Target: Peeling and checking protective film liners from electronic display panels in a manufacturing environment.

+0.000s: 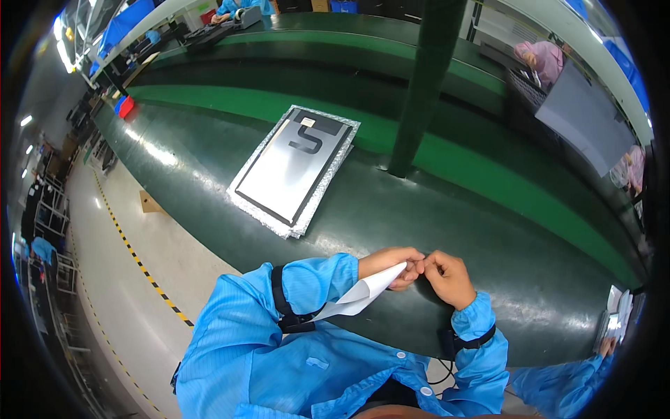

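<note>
Close in front of my body, my left hand (394, 265) is closed on a curled white sheet (363, 292), which hangs back over my left forearm. My right hand (450, 278) meets it, thumb and fingers pinched together at the left fingertips. Whatever lies between those right fingers is too small to make out. Beyond my hands, to the left, a flat silver panel (283, 178) with a dark border and a black S-shaped strip lies on bubble wrap (301, 225). Neither hand touches the panel.
A dark green post (426, 91) rises from the green workbench (391, 209) beyond my hands. Behind it runs a bright green strip (502, 199). A red bin (125, 107) stands far left. At right, a co-worker's hands (607, 346) are near flat pieces (618, 314).
</note>
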`<act>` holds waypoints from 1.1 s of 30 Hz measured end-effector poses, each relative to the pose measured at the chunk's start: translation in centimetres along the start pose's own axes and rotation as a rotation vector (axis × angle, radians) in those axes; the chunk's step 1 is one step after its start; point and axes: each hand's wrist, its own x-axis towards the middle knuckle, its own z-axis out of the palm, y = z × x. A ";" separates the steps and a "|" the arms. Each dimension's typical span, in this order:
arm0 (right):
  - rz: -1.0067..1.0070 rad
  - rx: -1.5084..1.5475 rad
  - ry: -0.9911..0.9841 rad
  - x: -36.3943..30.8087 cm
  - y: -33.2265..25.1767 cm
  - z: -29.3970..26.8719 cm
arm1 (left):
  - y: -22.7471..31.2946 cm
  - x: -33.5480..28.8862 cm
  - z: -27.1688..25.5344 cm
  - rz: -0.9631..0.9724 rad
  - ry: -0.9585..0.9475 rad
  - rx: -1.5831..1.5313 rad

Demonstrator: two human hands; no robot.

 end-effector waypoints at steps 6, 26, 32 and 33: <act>0.025 0.001 0.012 -0.2 0.1 0.1 | 0.0 -0.1 0.1 -0.001 -0.017 0.014; -0.090 -0.029 -0.024 -0.1 0.5 -0.3 | 0.2 -0.6 -0.2 -0.003 -0.021 0.070; -0.077 -0.062 -0.002 -0.5 0.6 -0.5 | 0.5 -0.2 0.4 -0.021 -0.033 0.038; -0.073 -0.073 -0.020 -0.4 0.5 -0.5 | 0.6 -0.4 0.6 -0.006 -0.016 0.049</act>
